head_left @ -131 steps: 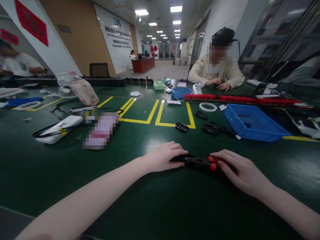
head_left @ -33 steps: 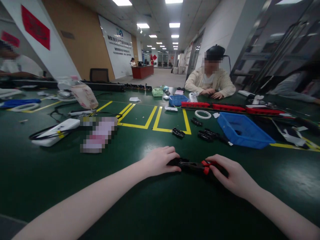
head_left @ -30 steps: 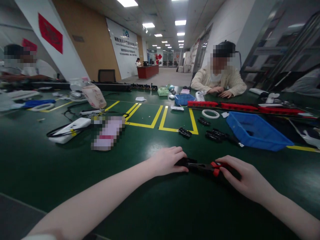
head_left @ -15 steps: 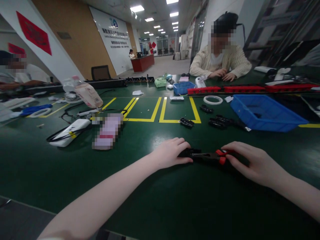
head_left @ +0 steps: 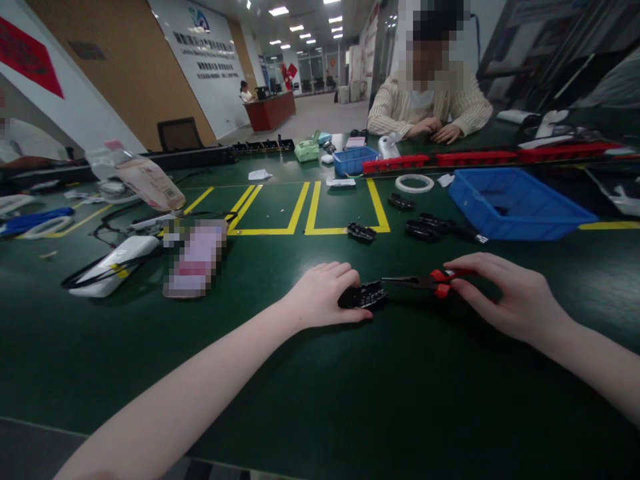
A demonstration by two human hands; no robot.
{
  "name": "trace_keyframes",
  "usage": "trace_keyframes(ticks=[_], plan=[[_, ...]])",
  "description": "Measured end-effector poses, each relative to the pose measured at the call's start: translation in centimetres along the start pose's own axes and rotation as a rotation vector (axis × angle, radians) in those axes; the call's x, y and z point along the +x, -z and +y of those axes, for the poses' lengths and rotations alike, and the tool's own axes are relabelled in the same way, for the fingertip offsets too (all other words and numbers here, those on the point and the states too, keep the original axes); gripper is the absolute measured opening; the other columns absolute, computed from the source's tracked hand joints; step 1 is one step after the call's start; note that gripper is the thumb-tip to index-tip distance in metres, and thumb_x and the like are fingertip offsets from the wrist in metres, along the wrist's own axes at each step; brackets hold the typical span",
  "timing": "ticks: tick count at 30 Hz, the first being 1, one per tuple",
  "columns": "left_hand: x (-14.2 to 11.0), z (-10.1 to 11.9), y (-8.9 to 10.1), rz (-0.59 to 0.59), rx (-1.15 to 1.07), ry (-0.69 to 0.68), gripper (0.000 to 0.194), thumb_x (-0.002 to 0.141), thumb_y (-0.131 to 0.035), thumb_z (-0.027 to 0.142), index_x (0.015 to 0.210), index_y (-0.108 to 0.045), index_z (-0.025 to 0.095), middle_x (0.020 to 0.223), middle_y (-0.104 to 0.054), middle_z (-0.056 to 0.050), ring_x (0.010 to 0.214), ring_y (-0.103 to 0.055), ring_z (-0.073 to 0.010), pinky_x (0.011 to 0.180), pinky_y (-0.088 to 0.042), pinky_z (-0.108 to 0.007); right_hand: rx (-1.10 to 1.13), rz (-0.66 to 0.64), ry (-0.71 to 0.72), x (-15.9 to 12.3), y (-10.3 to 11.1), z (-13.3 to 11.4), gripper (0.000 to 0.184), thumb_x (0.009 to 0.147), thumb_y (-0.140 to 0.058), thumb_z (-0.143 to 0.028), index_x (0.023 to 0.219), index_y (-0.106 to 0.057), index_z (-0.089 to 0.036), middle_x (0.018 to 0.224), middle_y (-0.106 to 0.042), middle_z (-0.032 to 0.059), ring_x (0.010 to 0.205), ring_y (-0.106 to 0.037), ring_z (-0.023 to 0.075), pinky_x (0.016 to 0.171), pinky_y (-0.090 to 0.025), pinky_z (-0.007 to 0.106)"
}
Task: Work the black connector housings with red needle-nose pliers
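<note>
My left hand (head_left: pixel 327 295) grips a small black plastic part (head_left: pixel 369 295) with a ridged, slotted side, low over the green table; its left end is hidden by my fingers. In my right hand (head_left: pixel 505 293) are red-handled needle-nose pliers (head_left: pixel 410 283), their thin jaws pointing left. The jaw tips sit just above and beside the right end of the black part, and I see nothing between them. Beyond my hands lie similar black parts: one (head_left: pixel 361 232) on the yellow tape and a small cluster (head_left: pixel 429 227) farther right.
A blue bin (head_left: pixel 520 217) stands at the right behind the pliers. To the left lie a phone (head_left: pixel 197 257), a white device with a black cord (head_left: pixel 115 267) and a tilted bottle (head_left: pixel 150 180). A roll of white tape (head_left: pixel 415 183) lies farther back. Across the table sits a person (head_left: pixel 430 107).
The pliers' jaws have come away from the black part, which now shows more of its ridged side. The whole view has shifted, with things appearing farther left and higher.
</note>
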State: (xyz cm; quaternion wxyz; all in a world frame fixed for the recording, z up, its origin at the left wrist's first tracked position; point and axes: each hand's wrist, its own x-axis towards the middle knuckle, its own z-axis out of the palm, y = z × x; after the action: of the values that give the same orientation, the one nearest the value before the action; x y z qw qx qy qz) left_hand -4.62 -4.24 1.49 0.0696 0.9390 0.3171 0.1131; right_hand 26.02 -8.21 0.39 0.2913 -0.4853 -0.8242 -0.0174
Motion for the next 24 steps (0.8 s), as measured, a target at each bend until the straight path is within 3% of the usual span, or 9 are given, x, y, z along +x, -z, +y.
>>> trace_keyframes(ticks=[4,7,15,20,24], plan=[[-0.1,0.0,0.1,0.024,0.05,-0.015,0.055,0.074,-0.06,0.071,0.085,-0.056,0.017,0.083,-0.058,-0.001,0.073,-0.053,-0.0174,0.065,-0.037,-0.028,-0.072,-0.011,-0.029,0.4,0.1,0.2,0.025,0.091,-0.047,-0.042,0.102,-0.059,-0.024,0.098,-0.066,0.0091,0.087,-0.064,0.0262,0.072,-0.054,0.045],[-0.2,-0.1,0.2,0.032,0.083,-0.037,0.061,0.071,-0.056,0.078,0.081,-0.057,0.017,0.08,-0.058,0.0,0.071,-0.052,-0.0172,0.063,-0.034,-0.029,-0.163,-0.019,0.057,0.6,0.0,0.1,0.028,0.089,-0.051,-0.044,0.104,-0.059,-0.022,0.098,-0.065,0.0103,0.085,-0.064,0.0261,0.068,-0.053,0.043],[-0.4,-0.3,0.0,0.065,0.068,-0.161,0.062,0.071,-0.054,0.079,0.067,-0.056,0.017,0.065,-0.056,0.002,0.061,-0.048,-0.0142,0.061,-0.029,-0.029,-0.274,0.004,0.201,0.7,-0.4,-0.3,0.031,0.089,-0.054,-0.035,0.112,-0.055,-0.014,0.101,-0.062,0.014,0.088,-0.059,0.0267,0.069,-0.048,0.042],[-0.6,-0.1,-0.1,0.191,0.097,-0.219,0.058,0.076,-0.055,0.072,0.058,-0.051,0.018,0.054,-0.05,0.004,0.053,-0.043,-0.0125,0.059,-0.028,-0.03,-0.378,0.088,0.302,0.4,0.2,-1.4,0.025,0.085,-0.062,-0.025,0.107,-0.056,-0.015,0.097,-0.065,0.0142,0.087,-0.061,0.0271,0.066,-0.044,0.039],[-0.7,0.4,0.0,0.305,0.063,-0.218,0.056,0.073,-0.057,0.073,0.07,-0.055,0.017,0.063,-0.056,0.002,0.056,-0.049,-0.0134,0.058,-0.03,-0.03,-0.456,0.128,0.362,-0.3,0.7,-2.5,0.028,0.079,-0.068,-0.012,0.105,-0.06,-0.019,0.095,-0.07,0.0092,0.081,-0.064,0.0247,0.068,-0.041,0.039]])
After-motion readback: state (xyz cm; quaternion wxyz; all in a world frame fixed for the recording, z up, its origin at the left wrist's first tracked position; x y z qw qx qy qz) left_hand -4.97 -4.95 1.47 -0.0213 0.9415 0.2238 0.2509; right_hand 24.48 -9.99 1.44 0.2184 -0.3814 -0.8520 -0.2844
